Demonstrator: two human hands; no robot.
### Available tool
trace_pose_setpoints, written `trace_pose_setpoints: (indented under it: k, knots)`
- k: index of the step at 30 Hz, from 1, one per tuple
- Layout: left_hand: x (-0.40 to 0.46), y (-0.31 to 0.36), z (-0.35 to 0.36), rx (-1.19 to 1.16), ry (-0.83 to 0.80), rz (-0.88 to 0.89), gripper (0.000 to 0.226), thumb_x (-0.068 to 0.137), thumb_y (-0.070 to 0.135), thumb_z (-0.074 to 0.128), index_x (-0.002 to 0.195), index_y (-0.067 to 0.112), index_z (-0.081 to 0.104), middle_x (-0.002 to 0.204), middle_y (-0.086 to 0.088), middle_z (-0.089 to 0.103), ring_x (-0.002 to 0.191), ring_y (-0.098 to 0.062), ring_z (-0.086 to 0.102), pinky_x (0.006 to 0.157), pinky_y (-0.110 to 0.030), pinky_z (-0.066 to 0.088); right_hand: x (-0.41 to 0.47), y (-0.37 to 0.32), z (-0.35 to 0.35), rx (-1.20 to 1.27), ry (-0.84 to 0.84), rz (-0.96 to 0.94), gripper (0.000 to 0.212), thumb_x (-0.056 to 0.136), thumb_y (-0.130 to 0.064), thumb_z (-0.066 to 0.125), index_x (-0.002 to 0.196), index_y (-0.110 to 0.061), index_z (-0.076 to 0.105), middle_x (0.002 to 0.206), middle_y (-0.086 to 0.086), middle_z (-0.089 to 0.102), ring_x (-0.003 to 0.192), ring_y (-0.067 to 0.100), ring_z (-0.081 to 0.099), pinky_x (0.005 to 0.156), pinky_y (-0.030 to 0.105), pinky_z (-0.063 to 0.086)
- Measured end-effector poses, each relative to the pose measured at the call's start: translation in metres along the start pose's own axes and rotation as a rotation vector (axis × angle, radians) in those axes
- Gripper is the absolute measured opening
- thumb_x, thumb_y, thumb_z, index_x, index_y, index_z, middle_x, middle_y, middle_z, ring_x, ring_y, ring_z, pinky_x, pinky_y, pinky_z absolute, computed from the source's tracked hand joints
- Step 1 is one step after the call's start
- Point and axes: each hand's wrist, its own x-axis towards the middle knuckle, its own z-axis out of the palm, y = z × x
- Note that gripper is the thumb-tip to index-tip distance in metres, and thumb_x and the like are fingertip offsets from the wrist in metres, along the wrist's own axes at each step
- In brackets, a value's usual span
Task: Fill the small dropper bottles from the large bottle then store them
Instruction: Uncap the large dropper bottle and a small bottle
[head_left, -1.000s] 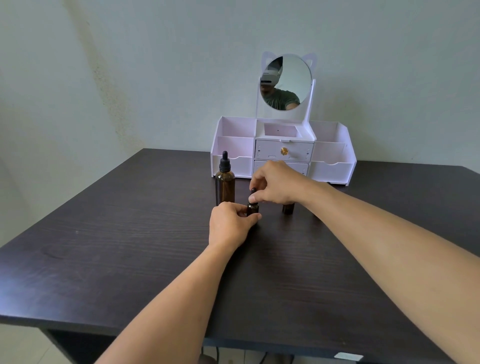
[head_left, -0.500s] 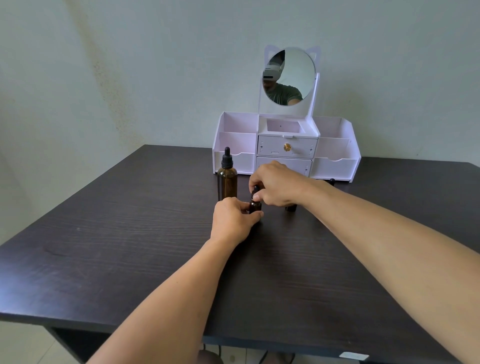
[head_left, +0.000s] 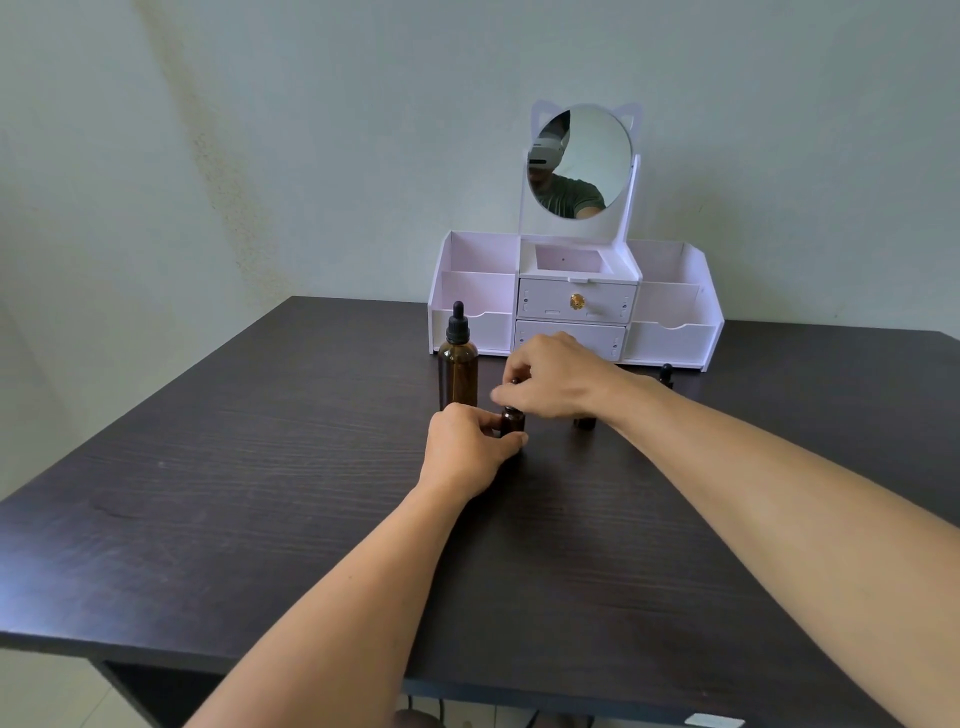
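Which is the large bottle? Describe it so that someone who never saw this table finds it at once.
Start at the white organizer with the round mirror at the back of the dark table. The large bottle stands upright just in front of the organizer's left end, beside the left hand. It is amber with a black dropper cap and much taller than the small bottle held between the hands.

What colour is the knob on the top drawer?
Gold; the round drawer knob shows best in the head view.

Matt dark wood-grain table (head_left: 260, 493), glossy amber glass large bottle (head_left: 458, 376) — white plastic organizer (head_left: 670, 338)
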Motion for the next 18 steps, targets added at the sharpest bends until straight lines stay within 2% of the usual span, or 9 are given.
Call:
trace_pose_setpoints:
  k: [2,4,6,8,11,13,14,16,18]
  knots:
    - [0.0004,0.0001,-0.0003,-0.004,-0.005,-0.004,0.034,0.083,0.032,0.074,0.111,0.014,0.072,0.077,0.006,0.06,0.068,-0.006,0.055,0.061,-0.017,0.042,-0.0002,0.0005,0.0001,-0.03,-0.001,-0.024,0.013,0.084,-0.033,0.067,0.083,-0.02,0.07,0.076,-0.006,0.06,0.076,0.014,0.058,0.058,0.023,0.04]
    - [0.0002,-0.0001,-0.0003,-0.004,-0.001,-0.003,0.034,0.082,0.032,0.075,0.111,0.014,0.072,0.076,0.006,0.061,0.069,-0.007,0.056,0.06,-0.017,0.042,-0.0006,0.0003,-0.002,-0.032,-0.03,-0.046,0.01,0.086,-0.018,0.066,0.093,-0.019,0.072,0.076,-0.013,0.056,0.077,0.007,0.055,0.059,0.018,0.037]
    - [-0.0003,-0.0006,-0.0001,-0.001,0.009,0.003,0.035,0.082,0.033,0.075,0.111,0.013,0.071,0.076,0.006,0.061,0.068,-0.008,0.056,0.059,-0.016,0.041,-0.0012,-0.0034,-0.0055,0.007,-0.073,-0.068,0.031,0.08,0.003,0.059,0.098,-0.019,0.072,0.079,-0.014,0.06,0.077,0.0,0.055,0.062,0.014,0.041]
    - [-0.0007,-0.0008,0.0001,0.003,0.013,0.007,0.038,0.082,0.033,0.075,0.113,0.013,0.07,0.078,0.006,0.061,0.069,-0.008,0.056,0.061,-0.016,0.043,0.0006,-0.0053,-0.0068,0.104,-0.077,-0.067,0.043,0.073,0.01,0.051,0.097,-0.018,0.072,0.089,-0.006,0.068,0.086,0.005,0.062,0.073,0.02,0.052]
    - [0.0001,-0.0011,0.0003,-0.005,0.002,-0.007,0.039,0.082,0.033,0.075,0.115,0.014,0.069,0.079,0.005,0.06,0.069,-0.008,0.055,0.066,-0.019,0.046,0.0044,-0.0054,-0.0053,0.104,-0.003,-0.035,0.025,0.079,-0.003,0.058,0.095,-0.017,0.07,0.093,-0.002,0.066,0.094,0.014,0.062,0.082,0.03,0.053]
    - [0.0002,-0.0006,0.0003,-0.002,0.001,-0.008,0.037,0.082,0.033,0.074,0.114,0.014,0.07,0.076,0.007,0.059,0.068,-0.007,0.054,0.063,-0.017,0.044,0.0052,-0.0037,-0.0036,0.004,0.017,-0.031,0.008,0.085,-0.022,0.064,0.089,-0.017,0.07,0.087,-0.002,0.065,0.087,0.016,0.061,0.074,0.03,0.051]
    - [0.0002,-0.0005,0.0003,0.003,0.003,-0.006,0.036,0.082,0.033,0.074,0.113,0.014,0.07,0.075,0.007,0.059,0.068,-0.007,0.055,0.061,-0.017,0.043,0.0049,-0.0027,-0.0026,-0.047,0.012,-0.036,0.011,0.086,-0.027,0.066,0.086,-0.017,0.07,0.083,-0.002,0.064,0.082,0.016,0.06,0.069,0.029,0.049]
    - [-0.0002,-0.0005,0.0007,0.008,0.007,-0.005,0.036,0.082,0.033,0.074,0.112,0.014,0.071,0.075,0.006,0.06,0.068,-0.008,0.055,0.06,-0.017,0.042,0.0047,-0.0015,-0.0026,-0.055,-0.004,-0.046,0.005,0.085,-0.022,0.067,0.086,-0.018,0.071,0.08,-0.005,0.062,0.081,0.014,0.059,0.063,0.023,0.044]
    - [-0.0007,-0.001,0.0009,0.003,0.012,-0.009,0.036,0.082,0.034,0.075,0.112,0.014,0.071,0.076,0.006,0.06,0.068,-0.008,0.055,0.061,-0.018,0.043,0.004,-0.0027,-0.0041,0.022,-0.034,-0.056,0.02,0.08,-0.004,0.064,0.09,-0.018,0.072,0.086,-0.006,0.066,0.087,0.013,0.062,0.069,0.024,0.05]
